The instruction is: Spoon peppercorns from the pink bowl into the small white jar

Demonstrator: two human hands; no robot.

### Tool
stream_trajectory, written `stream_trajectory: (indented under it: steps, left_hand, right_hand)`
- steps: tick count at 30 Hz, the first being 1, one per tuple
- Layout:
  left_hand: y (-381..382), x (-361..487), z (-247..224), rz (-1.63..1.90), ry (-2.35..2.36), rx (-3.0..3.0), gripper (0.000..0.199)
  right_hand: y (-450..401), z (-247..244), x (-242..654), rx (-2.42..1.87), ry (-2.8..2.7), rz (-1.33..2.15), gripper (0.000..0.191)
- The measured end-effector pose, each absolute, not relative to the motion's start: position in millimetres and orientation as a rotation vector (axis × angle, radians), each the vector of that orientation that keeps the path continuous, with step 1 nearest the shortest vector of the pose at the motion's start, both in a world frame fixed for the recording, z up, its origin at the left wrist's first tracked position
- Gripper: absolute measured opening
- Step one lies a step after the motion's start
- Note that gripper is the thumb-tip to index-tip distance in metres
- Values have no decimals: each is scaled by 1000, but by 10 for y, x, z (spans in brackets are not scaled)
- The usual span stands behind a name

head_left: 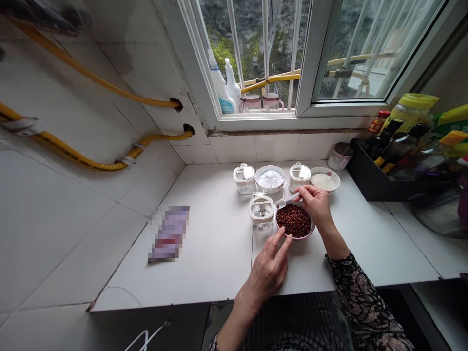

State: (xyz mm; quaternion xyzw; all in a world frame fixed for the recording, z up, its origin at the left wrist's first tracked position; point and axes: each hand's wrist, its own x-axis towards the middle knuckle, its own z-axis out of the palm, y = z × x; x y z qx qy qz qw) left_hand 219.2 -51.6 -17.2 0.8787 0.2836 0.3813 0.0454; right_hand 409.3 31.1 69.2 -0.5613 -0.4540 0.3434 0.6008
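A white bowl [305, 236] filled with dark red peppercorns [293, 220] stands on the counter. My right hand [317, 204] pinches the handle of a small white spoon [281, 203], whose scoop is over the bowl's far left rim, beside a clear jar [262, 219] with a white top. With fingers stretched out, my left hand [268, 268] touches the near rim of the bowl. Behind are two more small jars, one on the left [243, 178] and one on the right [300, 177], a bowl of white grains [270, 179] and a bowl of off-white granules [324, 181].
On the left of the counter [215, 253] lies a blurred purple packet [170, 234]. A black box [369, 178] of bottles stands at the right, near a dark-lidded jar [341, 156]. Spray bottles [228, 87] stand on the sill. A yellow pipe [109, 165] runs along the left wall.
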Motion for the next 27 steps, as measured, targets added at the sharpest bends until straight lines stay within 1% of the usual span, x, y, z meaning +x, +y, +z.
stream_trajectory:
  steps: [4,8,10,13,18,22,27]
  left_hand:
    - [-513,2194,-189,1165,861,2681,76]
    - [-510,2205,-214,1184,861,2680,76]
    - [-510,2208,-215,1166,861,2683,77]
    - [-513,2204,-201,1152,861,2685,76]
    - [-518,2192,-176,1133,859,2674,76]
    - [-520,2190,-170,1148,858,2667,75]
    - [-515,2190,-178,1160,876,2675,75]
  right_hand:
    - [253,721,3866,-1208,-1196,674,31]
    - [156,714,3757,-1078,-1562,530,23]
    - [119,714,3768,-1031,-1689,456,22]
    - [100,719,3856,-1048,-1613,384,22]
    - [157,700,4096,-1213,-1385,308,24]
    - [198,679,4201,-1306,-1362,303,28]
    - [191,679,4186,-1330,-1398,302,26]
